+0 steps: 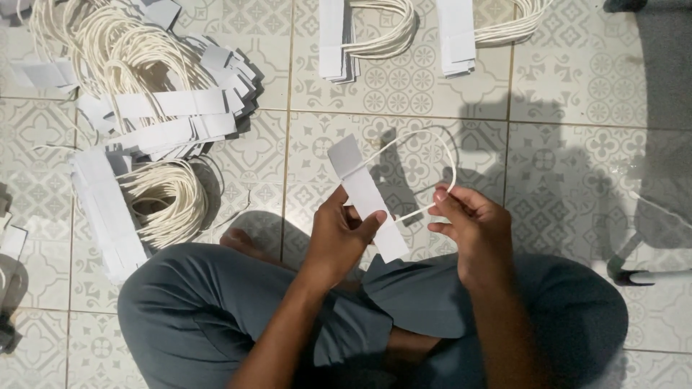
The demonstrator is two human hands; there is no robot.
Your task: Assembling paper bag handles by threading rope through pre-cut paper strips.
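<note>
A pale tiled floor with a grey floral pattern and thin dark grout lines carries everything. At upper left, a loose heap of white paper strips with cream cord loops spreads across several tiles. Just below it lies a neat stack of white paper strips with a bundle of coiled cream cord resting against its right side. Along the top edge sit two more tidy bundles of white strips with cord loops, close together. A person in grey trousers sits cross-legged on the tiles, one bare foot touching them.
</note>
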